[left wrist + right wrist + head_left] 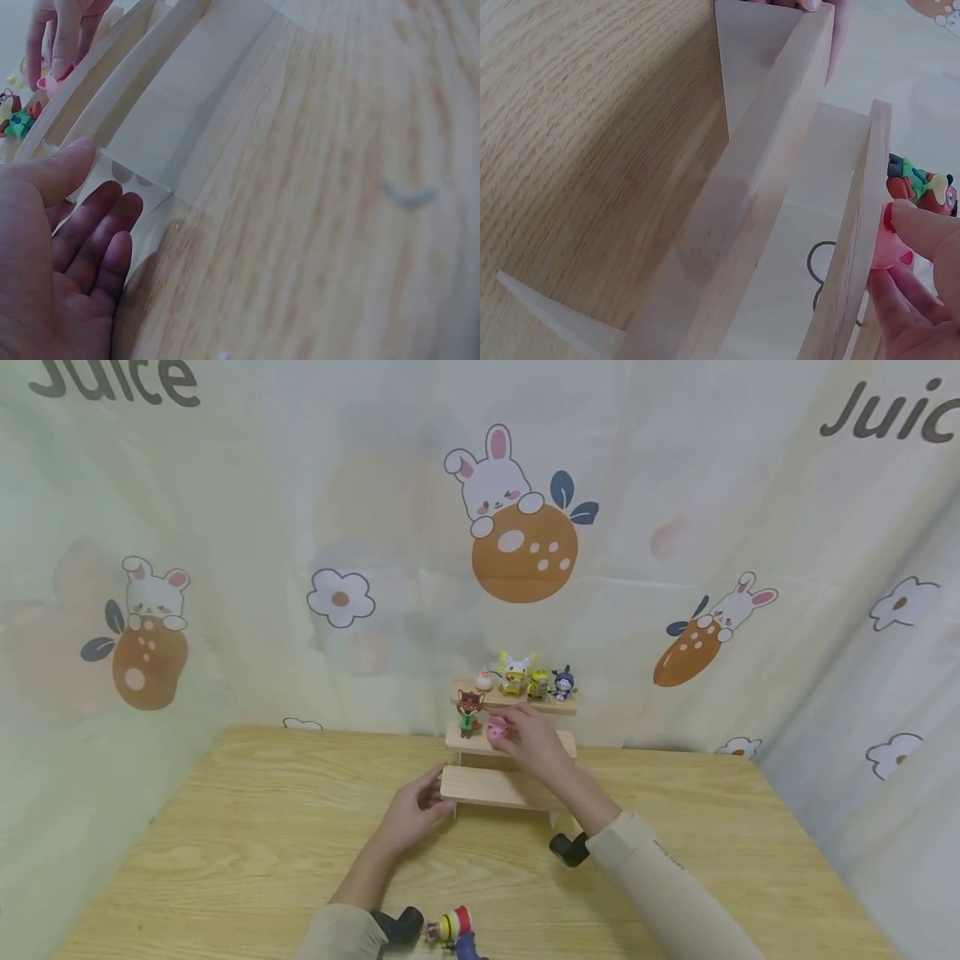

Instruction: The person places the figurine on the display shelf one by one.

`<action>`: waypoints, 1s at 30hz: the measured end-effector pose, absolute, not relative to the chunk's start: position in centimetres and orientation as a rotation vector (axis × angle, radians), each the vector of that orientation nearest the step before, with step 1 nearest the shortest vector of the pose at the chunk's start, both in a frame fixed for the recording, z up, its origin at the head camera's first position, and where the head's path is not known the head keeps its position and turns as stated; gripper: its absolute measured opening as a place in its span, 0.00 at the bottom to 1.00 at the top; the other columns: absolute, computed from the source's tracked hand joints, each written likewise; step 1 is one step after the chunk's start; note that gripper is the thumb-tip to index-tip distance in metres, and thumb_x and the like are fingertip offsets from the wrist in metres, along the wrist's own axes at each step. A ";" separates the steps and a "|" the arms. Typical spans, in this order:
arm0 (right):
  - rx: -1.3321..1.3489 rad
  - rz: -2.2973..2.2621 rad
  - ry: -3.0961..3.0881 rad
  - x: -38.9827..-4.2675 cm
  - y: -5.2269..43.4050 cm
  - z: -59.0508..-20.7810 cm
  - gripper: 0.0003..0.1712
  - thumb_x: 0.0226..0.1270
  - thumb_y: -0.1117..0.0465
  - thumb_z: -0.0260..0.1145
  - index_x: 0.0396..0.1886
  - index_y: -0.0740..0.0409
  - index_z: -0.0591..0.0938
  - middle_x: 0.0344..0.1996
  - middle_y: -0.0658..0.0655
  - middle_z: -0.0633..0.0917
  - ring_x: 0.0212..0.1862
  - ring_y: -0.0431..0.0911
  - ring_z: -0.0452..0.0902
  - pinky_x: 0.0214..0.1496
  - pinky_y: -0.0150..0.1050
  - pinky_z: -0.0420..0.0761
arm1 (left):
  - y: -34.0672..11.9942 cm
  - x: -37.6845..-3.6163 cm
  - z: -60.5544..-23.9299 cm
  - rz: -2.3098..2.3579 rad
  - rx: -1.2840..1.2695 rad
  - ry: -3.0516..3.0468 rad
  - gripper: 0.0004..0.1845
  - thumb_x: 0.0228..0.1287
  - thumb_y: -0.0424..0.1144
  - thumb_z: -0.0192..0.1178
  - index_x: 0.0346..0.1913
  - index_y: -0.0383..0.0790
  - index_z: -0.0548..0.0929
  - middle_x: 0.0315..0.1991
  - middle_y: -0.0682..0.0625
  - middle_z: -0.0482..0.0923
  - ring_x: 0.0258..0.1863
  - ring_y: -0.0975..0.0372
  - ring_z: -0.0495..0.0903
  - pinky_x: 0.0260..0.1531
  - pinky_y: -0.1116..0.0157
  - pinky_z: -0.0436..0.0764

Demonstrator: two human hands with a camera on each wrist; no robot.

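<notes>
**Pink figure going onto a crowded middle step**

The right hand (528, 739) is pinching a small pink plastic toy figure (497, 728) between thumb and fingertips, holding it at the middle tier of the three-step pale wooden display stand (495, 785). The figure is sitting just at 3 o'clock of a red-brown fox figure in a green shirt (468, 710), nearly touching it.

The left hand (416, 810) is resting at the 9 o'clock end of the lowest step, fingers relaxed and slightly spread, thumb against the board's edge; it is steadying rather than gripping.

Risks, as I judge them:
- The fox is standing so close that a knuckle or the pink figure itself could be tipping it off the step.
- The row of small figures on the top step (525, 681) is sitting right at 12 o'clock of the right hand; lifting out carelessly could be sweeping them down.
- The steps look narrow, so a figure released near the front edge could be toppling forward.
- The stand seems light; a push from the left thumb could be sliding it on the light wooden table (225, 827).
</notes>
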State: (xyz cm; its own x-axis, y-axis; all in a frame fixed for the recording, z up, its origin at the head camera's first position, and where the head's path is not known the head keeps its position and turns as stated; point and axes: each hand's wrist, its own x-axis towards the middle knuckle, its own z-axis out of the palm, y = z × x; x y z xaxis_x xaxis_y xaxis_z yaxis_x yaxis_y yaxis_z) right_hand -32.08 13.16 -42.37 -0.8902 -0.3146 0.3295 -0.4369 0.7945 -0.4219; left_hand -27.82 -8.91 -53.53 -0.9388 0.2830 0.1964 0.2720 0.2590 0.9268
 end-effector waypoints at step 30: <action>1.314 0.997 -2.847 -16.7 13.2 -44.1 0.13 0.63 0.52 0.66 0.46 0.48 0.80 0.43 0.44 0.77 0.44 0.39 0.78 0.43 0.28 0.80 | -8.9 -27.9 -53.5 1.801 0.512 2.509 0.35 0.61 0.38 0.64 0.70 0.38 0.63 0.49 0.42 0.81 0.45 0.56 0.81 0.47 0.66 0.80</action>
State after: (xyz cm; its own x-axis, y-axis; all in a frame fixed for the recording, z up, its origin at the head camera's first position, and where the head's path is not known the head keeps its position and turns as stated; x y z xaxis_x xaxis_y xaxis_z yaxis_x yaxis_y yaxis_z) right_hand -16.65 13.17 -44.11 -0.6718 -0.7321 0.1127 -0.6424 0.5001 -0.5807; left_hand -27.89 -8.92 -53.53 -0.9465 0.2682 0.1794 0.2558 0.2847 0.9239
